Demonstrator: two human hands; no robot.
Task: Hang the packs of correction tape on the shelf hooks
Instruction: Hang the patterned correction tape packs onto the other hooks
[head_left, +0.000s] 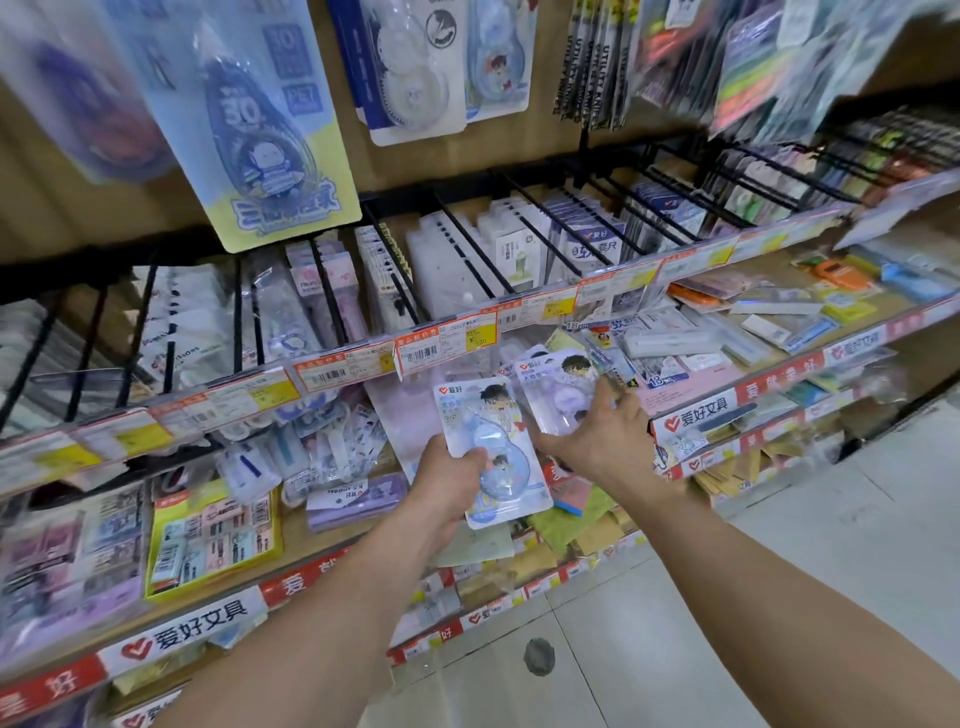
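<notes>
My left hand (451, 483) grips a light blue pack of correction tape (488, 447) by its lower left edge, below the middle shelf's price rail. Just to its right, my right hand (597, 436) holds a second, purple-tinted pack of correction tape (556, 389), fingers curled round its lower part. Both packs carry a cartoon figure. Other correction tape packs (270, 119) hang higher up on hooks against the wooden back panel, one large and close at upper left, further hanging packs (441, 62) at top centre.
Black wire dividers (467, 244) hold stationery on the shelf above my hands, fronted by a price-label rail (447, 345). Lower shelves (208, 618) carry notebooks and boxes. Utility knives (597, 57) hang at upper right. Grey floor tiles (779, 571) lie to the right.
</notes>
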